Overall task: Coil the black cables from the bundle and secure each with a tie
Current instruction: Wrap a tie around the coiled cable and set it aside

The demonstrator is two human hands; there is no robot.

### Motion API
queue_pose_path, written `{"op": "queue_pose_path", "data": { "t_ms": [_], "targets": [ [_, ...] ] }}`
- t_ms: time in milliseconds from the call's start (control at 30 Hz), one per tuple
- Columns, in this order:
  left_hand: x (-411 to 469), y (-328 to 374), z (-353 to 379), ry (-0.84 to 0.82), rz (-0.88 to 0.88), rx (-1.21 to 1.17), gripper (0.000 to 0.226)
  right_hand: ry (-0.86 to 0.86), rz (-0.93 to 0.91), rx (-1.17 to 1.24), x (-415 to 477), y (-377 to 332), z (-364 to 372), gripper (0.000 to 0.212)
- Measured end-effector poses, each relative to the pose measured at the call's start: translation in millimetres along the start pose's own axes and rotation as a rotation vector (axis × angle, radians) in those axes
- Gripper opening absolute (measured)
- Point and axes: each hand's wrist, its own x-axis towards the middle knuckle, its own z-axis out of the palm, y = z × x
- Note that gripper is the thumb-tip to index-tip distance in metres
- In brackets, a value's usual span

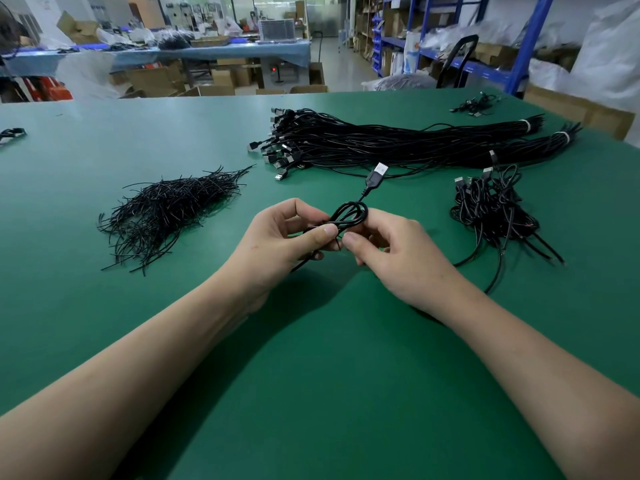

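Thin black cable, folded into a small coil, is pinched between a worker's two hands just above the green felt-like surface, its silver USB plug pointing up and away. The left hand has thumb and fingers clamped on the coil's loops. The right hand has its fingers closed on the coil's waist, apparently with a short tie under them, though tie and cable share one colour and no wrap can be made out.

The job looks well short of done. A heap of small coiled black cables lies to the right, while two long bundles of straight black cables, banded in white at the far end, wait beyond the hands. A loose pile of short black wire ties lies to the left. Whether each heaped coil is tied is too small to tell, and a cable tail under the right forearm is partly hidden.
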Motion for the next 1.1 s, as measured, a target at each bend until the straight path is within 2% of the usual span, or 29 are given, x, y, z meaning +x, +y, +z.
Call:
{"op": "queue_pose_path", "data": {
  "t_ms": [167,300,567,667,833,967,1100],
  "targets": [
    [-0.5,2.9,0.7,-0.033,-0.09,-0.126,0.02,0.046,-0.081,-0.053,-0.5,-1.5,-2.3,0.012],
    [-1.1,5.7,-2.2,-0.069,-0.155,-0.129,0.019,0.048,-0.1,-0.055,-1.8,-1.6,-4.4,0.009],
    [-1.9,6.4,-1.2,-0.129,-0.235,-0.342,0.008,0.064,-0.129,-0.044,-3.2,-3.3,-4.3,0.008],
    [-3.1,5.1,0.6,-0.13,-0.204,-0.297,0.005,0.057,-0.099,-0.039,-3.3,-1.1,-3.6,0.01],
    [-4.1,4.9,2.3,-0.09,-0.096,-0.154,0.015,0.084,-0.045,0.017,-1.5,1.6,-3.1,0.01],
    [-5.1,5.9,4.8,-0.015,-0.104,-0.029,0.018,0.068,-0.026,-0.024,-2.9,1.7,-0.7,0.011],
    [-4.3,9.0,4.6,0.028,-0.073,0.018,0.02,0.174,-0.051,-0.086,-2.4,-1.1,0.3,0.007]
  ]
}}
